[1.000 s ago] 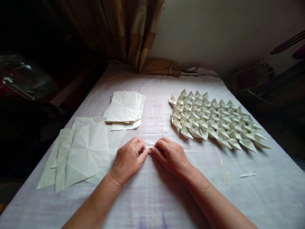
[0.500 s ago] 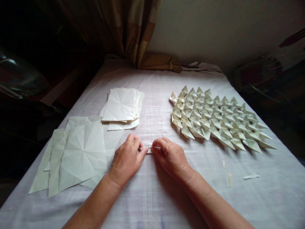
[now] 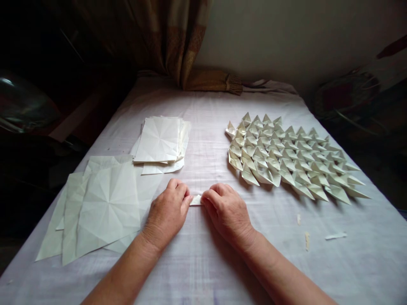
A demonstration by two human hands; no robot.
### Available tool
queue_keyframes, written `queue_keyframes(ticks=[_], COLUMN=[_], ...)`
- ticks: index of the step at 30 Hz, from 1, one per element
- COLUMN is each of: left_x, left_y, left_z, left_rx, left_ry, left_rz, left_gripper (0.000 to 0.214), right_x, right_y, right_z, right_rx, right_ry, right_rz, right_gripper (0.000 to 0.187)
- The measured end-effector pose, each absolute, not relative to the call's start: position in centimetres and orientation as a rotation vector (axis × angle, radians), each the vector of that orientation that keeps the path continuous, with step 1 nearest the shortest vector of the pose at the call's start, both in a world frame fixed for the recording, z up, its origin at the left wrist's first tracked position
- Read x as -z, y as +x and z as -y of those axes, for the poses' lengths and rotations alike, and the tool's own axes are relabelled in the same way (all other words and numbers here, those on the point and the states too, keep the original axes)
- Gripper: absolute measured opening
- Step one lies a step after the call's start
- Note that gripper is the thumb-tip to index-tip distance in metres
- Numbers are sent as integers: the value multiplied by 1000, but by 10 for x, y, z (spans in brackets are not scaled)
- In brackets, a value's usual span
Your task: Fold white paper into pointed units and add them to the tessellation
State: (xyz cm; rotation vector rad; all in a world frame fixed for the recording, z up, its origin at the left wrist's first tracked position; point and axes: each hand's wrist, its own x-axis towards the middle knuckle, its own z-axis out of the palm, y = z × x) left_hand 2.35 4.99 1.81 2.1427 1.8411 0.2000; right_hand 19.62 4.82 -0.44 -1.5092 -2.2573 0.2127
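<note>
Folded paper (image 3: 195,201), nearer and left of the paper boats (image 3: 297,159), should be light, stiff along creases, easily crushed; pinch its ends, where left grip (image 3: 168,206) and right grip (image 3: 227,208) are clamped. Pale, slightly wrinkled cloth (image 3: 359,271) under the boats; curtain (image 3: 178,44) beyond-left of them, dim room around.

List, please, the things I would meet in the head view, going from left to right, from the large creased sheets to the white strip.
Large creased sheets, left hand, small folded paper, right hand, tiny pale scrap, longer yellowish scrap, white strip.
</note>
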Motion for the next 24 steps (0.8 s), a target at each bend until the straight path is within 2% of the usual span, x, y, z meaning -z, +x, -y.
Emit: queue_keyframes(ticks=[5, 15, 24], left_x=[-21, -33, -37], left_y=[26, 37, 37], left_z=[-47, -48, -51], left_rx=[-182, 21, -6], left_ry=[2190, 2096, 2050], left_rz=[-1860, -1936, -1919], left_gripper=[14, 15, 18], right_x=[3, -2, 3], right_y=[198, 189, 195], right_z=[-49, -43, -45], right_rx=[-262, -363, -476], right_ry=[-1487, -1597, -1592], right_rz=[2211, 2138, 2009], right_gripper=[10, 13, 10])
